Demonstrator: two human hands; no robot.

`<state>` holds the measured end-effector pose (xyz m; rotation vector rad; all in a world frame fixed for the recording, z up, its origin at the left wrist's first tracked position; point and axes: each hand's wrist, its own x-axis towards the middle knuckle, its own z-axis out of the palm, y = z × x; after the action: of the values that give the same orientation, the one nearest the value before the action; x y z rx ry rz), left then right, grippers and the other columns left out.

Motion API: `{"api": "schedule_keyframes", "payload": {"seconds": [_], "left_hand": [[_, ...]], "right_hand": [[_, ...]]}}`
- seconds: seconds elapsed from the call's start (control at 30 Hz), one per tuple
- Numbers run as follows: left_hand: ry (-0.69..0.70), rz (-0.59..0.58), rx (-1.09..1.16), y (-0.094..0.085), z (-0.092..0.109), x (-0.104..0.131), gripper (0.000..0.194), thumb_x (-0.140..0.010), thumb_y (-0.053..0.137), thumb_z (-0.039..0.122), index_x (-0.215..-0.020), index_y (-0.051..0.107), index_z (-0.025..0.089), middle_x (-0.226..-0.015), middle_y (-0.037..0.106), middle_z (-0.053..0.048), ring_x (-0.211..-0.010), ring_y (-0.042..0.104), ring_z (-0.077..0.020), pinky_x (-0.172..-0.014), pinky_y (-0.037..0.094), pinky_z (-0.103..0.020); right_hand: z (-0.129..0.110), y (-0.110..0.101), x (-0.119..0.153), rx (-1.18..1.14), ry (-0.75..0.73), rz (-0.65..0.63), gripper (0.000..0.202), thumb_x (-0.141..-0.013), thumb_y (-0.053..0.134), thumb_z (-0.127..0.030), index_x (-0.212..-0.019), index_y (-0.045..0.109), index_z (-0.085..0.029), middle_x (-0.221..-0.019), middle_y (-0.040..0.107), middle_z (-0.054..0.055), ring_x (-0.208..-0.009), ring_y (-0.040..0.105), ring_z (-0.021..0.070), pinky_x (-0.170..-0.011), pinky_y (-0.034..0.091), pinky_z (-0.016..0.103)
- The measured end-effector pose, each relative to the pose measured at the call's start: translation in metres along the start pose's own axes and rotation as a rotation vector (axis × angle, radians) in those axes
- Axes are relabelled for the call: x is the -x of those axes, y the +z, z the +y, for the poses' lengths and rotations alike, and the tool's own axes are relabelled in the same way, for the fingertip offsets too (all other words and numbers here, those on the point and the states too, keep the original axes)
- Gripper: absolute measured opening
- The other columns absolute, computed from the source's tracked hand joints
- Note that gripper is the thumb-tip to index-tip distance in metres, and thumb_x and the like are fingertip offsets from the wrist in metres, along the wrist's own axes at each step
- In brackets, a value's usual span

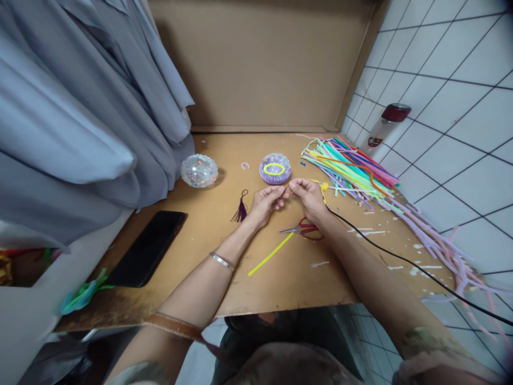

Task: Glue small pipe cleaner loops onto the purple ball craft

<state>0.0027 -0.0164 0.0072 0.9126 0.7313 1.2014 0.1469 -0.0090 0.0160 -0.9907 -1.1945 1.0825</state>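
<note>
My left hand (271, 203) and my right hand (308, 197) meet over the middle of the table, fingertips pinched close together. Whatever lies between their fingers is too small to make out. Just beyond them rests a purple-and-clear ball (275, 160) with a yellow ring (274, 169) on its front and a dark fringe below the ring. Red-handled scissors (305, 230) lie under my right wrist, beside a yellow pipe cleaner (269, 255). A yellow glue gun (324, 187) is partly hidden behind my right hand. To the left of my left hand lies a dark purple tassel (241, 208).
A clear ball (199, 171) and a black phone (147, 248) are on the left, near a grey curtain (92, 96). Colourful pipe cleaners (348, 166) are heaped at right, by a bottle (382, 131). A black cord (385, 256) runs beside my right forearm.
</note>
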Motion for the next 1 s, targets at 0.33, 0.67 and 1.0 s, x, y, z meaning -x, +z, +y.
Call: {"api": "schedule_keyframes", "payload": {"seconds": [0.33,0.67,1.0], "left_hand": [[0.213,0.25,-0.283,-0.01,0.0,-0.004,0.036,-0.083,0.068,0.048,-0.065,0.065,0.017,-0.058,0.061,0.0,-0.05,0.048,-0.0093,-0.053,0.035,-0.023],[0.441,0.375,-0.476,-0.015,0.005,-0.007,0.025,-0.067,0.08,0.019,-0.09,0.071,0.022,-0.088,0.067,-0.001,-0.076,0.055,-0.0137,-0.075,0.044,-0.024],[0.309,0.189,-0.216,-0.003,0.003,-0.002,0.023,-0.072,0.078,0.034,-0.087,0.071,0.018,-0.083,0.072,-0.003,-0.064,0.058,-0.01,-0.062,0.043,-0.023]], "right_hand": [[-0.001,-0.006,-0.005,-0.036,-0.017,0.059,0.048,-0.057,0.083,-0.063,-0.066,0.06,-0.022,-0.058,0.051,-0.004,-0.056,0.039,0.0093,-0.054,0.033,0.025],[-0.001,-0.001,-0.001,-0.006,0.034,0.008,0.044,-0.056,0.084,-0.059,-0.069,0.064,-0.022,-0.062,0.055,-0.004,-0.059,0.042,0.0105,-0.059,0.035,0.026],[-0.006,0.001,0.003,0.003,0.011,-0.036,0.042,-0.057,0.085,-0.058,-0.071,0.068,-0.022,-0.068,0.065,-0.002,-0.065,0.054,0.0131,-0.069,0.047,0.029]]}}
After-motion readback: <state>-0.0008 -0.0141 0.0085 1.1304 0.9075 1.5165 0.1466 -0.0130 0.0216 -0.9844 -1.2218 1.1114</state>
